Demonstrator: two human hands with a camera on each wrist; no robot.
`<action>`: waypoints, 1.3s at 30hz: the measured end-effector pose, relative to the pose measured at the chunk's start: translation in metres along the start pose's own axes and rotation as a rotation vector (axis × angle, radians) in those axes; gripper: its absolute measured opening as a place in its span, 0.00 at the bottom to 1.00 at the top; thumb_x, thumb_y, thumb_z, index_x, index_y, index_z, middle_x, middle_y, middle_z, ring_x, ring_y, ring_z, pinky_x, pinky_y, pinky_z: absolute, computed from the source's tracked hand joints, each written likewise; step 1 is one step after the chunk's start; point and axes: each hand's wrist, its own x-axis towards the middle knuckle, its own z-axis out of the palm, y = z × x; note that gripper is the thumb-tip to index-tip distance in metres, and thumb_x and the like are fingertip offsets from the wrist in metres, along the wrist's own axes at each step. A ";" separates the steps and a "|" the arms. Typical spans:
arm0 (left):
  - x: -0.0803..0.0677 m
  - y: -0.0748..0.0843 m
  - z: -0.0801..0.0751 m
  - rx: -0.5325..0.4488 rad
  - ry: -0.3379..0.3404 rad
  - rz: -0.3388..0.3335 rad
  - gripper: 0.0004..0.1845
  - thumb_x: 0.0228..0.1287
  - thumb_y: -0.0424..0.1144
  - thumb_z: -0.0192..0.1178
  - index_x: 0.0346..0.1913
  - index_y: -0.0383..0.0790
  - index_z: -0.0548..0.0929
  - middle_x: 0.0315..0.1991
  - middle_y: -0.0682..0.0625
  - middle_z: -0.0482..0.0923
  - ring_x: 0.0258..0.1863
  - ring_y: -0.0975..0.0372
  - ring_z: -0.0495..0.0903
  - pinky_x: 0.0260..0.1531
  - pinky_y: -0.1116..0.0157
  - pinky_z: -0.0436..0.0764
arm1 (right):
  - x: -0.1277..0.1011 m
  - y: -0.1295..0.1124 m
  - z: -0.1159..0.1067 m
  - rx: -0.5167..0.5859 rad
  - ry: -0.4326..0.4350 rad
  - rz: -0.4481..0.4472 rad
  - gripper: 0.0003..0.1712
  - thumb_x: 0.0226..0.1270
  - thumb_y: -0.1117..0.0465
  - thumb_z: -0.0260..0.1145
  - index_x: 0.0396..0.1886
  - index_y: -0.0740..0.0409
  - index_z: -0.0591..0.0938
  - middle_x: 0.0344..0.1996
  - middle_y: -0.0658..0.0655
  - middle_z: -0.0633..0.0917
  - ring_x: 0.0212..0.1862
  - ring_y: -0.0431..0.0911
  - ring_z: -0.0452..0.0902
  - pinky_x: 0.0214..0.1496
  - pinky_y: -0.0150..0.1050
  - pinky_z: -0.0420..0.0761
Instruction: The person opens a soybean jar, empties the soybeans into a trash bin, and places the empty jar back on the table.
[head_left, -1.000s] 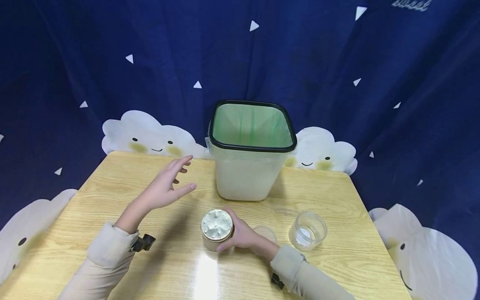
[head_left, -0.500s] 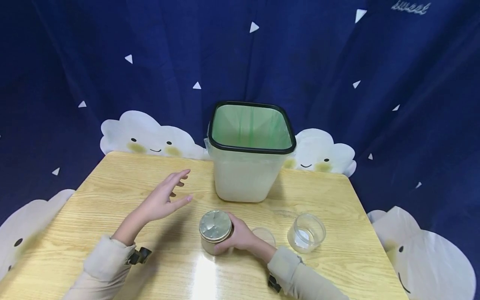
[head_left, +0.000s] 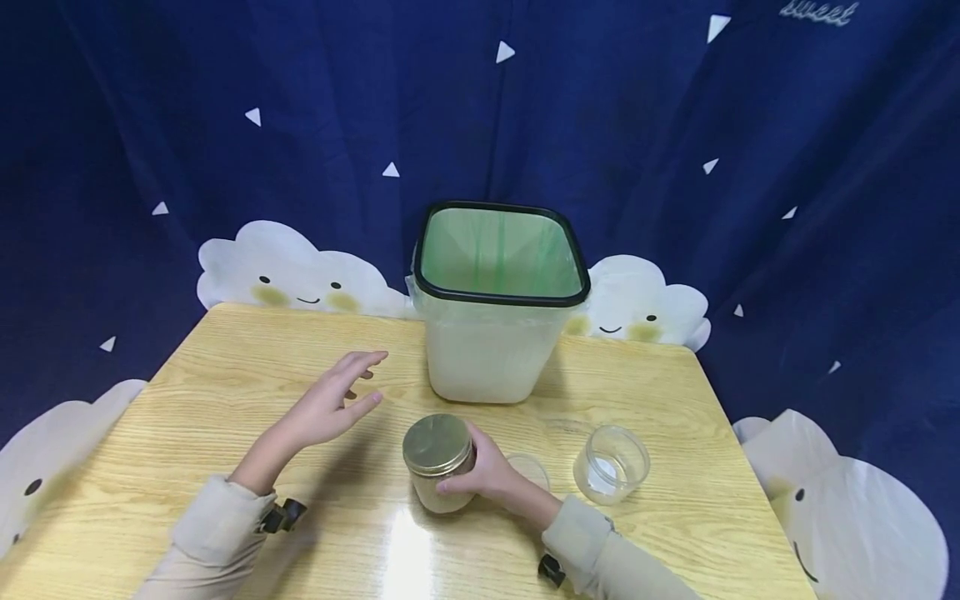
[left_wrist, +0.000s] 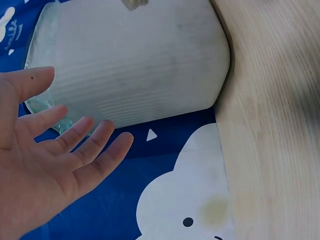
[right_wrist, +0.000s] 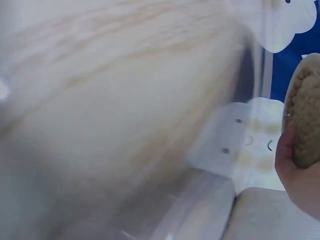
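Observation:
My right hand (head_left: 486, 471) grips a clear jar (head_left: 440, 465) with a gold metal lid, filled with tan grainy stuff, near the front middle of the wooden table (head_left: 225, 392). The jar is tilted and slightly raised. In the right wrist view the jar (right_wrist: 305, 120) shows at the right edge with my thumb (right_wrist: 287, 155) on it. My left hand (head_left: 333, 400) hovers over the table left of the jar with its fingers spread, holding nothing. The left wrist view has the left hand (left_wrist: 45, 165) in front of the bin (left_wrist: 135, 60).
A white bin (head_left: 498, 304) with a black rim and green liner stands at the table's back middle. An empty clear jar (head_left: 611, 462) lies to the right of my right hand, and a clear lid (head_left: 528, 471) lies flat between them. Blue cloth with clouds hangs behind.
The right hand has lifted and tilted the jar a little, so more of its side shows. The left hand has dropped slightly nearer the table and the jar.

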 end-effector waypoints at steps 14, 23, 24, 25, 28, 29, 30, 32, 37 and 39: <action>0.000 0.009 0.024 -0.141 -0.147 0.058 0.41 0.50 0.43 0.68 0.67 0.44 0.61 0.59 0.44 0.65 0.51 0.50 0.71 0.39 0.55 0.77 | -0.002 -0.027 -0.021 -0.371 -0.027 -0.137 0.55 0.25 0.60 0.80 0.61 0.59 0.66 0.50 0.53 0.77 0.50 0.47 0.73 0.55 0.44 0.70; 0.001 0.020 0.043 -0.106 -0.214 0.147 0.49 0.42 0.52 0.71 0.69 0.47 0.59 0.64 0.46 0.59 0.58 0.49 0.65 0.49 0.49 0.71 | -0.007 -0.033 -0.027 -0.570 -0.019 -0.185 0.55 0.25 0.55 0.80 0.60 0.58 0.65 0.49 0.54 0.78 0.47 0.47 0.75 0.48 0.43 0.74; 0.001 0.020 0.046 -0.091 -0.219 0.164 0.50 0.41 0.53 0.71 0.69 0.46 0.59 0.65 0.46 0.58 0.59 0.49 0.64 0.50 0.48 0.70 | -0.007 -0.034 -0.027 -0.592 -0.015 -0.184 0.55 0.25 0.54 0.80 0.60 0.57 0.66 0.48 0.55 0.78 0.46 0.47 0.75 0.48 0.43 0.75; 0.002 0.021 0.048 -0.079 -0.226 0.176 0.50 0.40 0.53 0.71 0.68 0.46 0.59 0.66 0.46 0.56 0.60 0.49 0.63 0.51 0.47 0.68 | -0.008 -0.035 -0.027 -0.614 -0.011 -0.180 0.55 0.25 0.53 0.80 0.60 0.57 0.66 0.48 0.55 0.78 0.46 0.48 0.75 0.46 0.43 0.75; 0.002 0.021 0.056 -0.064 -0.249 0.196 0.49 0.40 0.52 0.72 0.68 0.47 0.60 0.67 0.45 0.54 0.60 0.47 0.62 0.51 0.46 0.68 | -0.009 -0.038 -0.028 -0.670 -0.003 -0.162 0.55 0.26 0.50 0.79 0.60 0.57 0.65 0.47 0.56 0.78 0.45 0.48 0.76 0.44 0.43 0.76; 0.003 0.022 0.058 -0.060 -0.257 0.193 0.49 0.40 0.51 0.72 0.68 0.48 0.60 0.67 0.45 0.54 0.60 0.47 0.62 0.51 0.47 0.68 | -0.009 -0.039 -0.028 -0.683 -0.001 -0.157 0.55 0.26 0.49 0.79 0.60 0.57 0.65 0.47 0.56 0.78 0.45 0.48 0.76 0.44 0.43 0.76; 0.003 0.022 0.060 -0.060 -0.265 0.191 0.50 0.39 0.50 0.73 0.68 0.48 0.60 0.67 0.45 0.54 0.60 0.47 0.63 0.51 0.47 0.68 | -0.009 -0.039 -0.028 -0.695 -0.002 -0.153 0.56 0.26 0.48 0.79 0.60 0.58 0.65 0.47 0.56 0.78 0.45 0.49 0.76 0.43 0.42 0.77; 0.004 0.023 0.064 -0.045 -0.274 0.182 0.50 0.38 0.48 0.73 0.69 0.50 0.59 0.67 0.47 0.55 0.60 0.49 0.64 0.51 0.48 0.69 | -0.009 -0.040 -0.029 -0.708 -0.006 -0.146 0.56 0.26 0.47 0.79 0.61 0.57 0.65 0.48 0.56 0.78 0.45 0.48 0.75 0.43 0.42 0.77; 0.005 0.025 0.070 -0.009 -0.251 0.192 0.52 0.34 0.47 0.74 0.68 0.53 0.61 0.60 0.53 0.62 0.55 0.58 0.68 0.50 0.55 0.71 | -0.010 -0.040 -0.029 -0.727 -0.017 -0.150 0.56 0.25 0.49 0.79 0.61 0.55 0.66 0.49 0.54 0.77 0.45 0.46 0.75 0.44 0.40 0.76; 0.006 0.025 0.072 0.003 -0.227 0.208 0.51 0.32 0.48 0.75 0.67 0.53 0.63 0.56 0.54 0.65 0.51 0.61 0.70 0.48 0.58 0.73 | -0.010 -0.040 -0.028 -0.738 -0.018 -0.157 0.55 0.25 0.49 0.80 0.60 0.55 0.66 0.48 0.54 0.78 0.45 0.46 0.75 0.44 0.40 0.76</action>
